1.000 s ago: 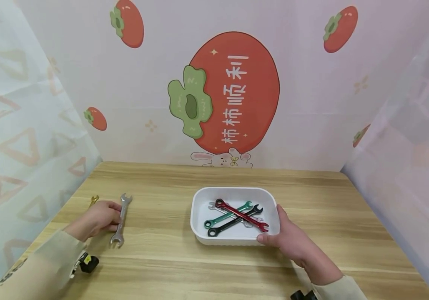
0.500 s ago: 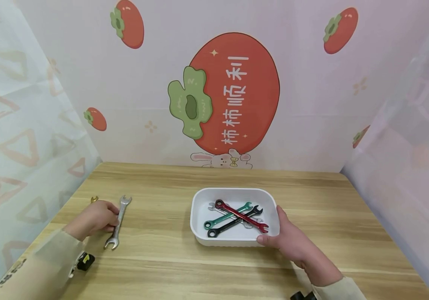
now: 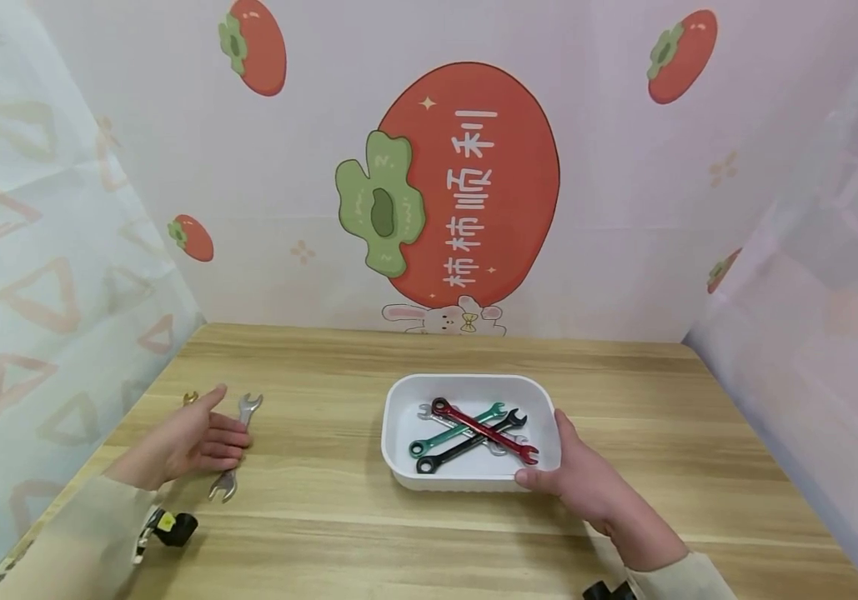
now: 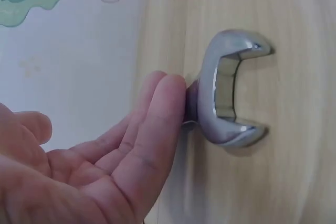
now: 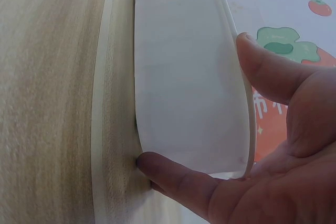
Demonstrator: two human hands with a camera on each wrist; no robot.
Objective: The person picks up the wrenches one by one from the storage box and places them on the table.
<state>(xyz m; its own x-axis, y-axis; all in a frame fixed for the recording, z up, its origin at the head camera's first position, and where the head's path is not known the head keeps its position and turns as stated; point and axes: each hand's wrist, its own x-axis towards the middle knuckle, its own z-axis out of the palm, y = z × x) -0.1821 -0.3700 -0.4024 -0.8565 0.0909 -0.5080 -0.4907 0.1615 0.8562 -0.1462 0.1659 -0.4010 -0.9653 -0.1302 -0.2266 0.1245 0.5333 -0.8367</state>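
Observation:
A silver open-end wrench (image 3: 250, 406) lies on the wooden table at the left. My left hand (image 3: 199, 440) is over its middle, fingers extended and touching it, thumb raised away. The left wrist view shows the fingertips (image 4: 170, 90) against the shaft just behind the wrench's forked end (image 4: 212, 87). At the right end of a white plastic box (image 3: 466, 483), my right hand (image 3: 589, 483) grips the wall, thumb on the rim. In the right wrist view the fingers (image 5: 176, 177) reach round the box's side (image 5: 189, 77).
Inside the box lie a red wrench (image 3: 484, 432), a green wrench (image 3: 447, 437), a black wrench (image 3: 459, 450) and a silver wrench (image 3: 424, 412), crossed over each other. A gold wrench (image 3: 190, 398) shows partly behind my left hand. Printed sheets (image 3: 286, 275) stand around the table (image 3: 323, 533).
The silver wrench's near end has swung left. My left hand has since turned and straightened its fingers, with the thumb lifted off. The right hand and box stay put.

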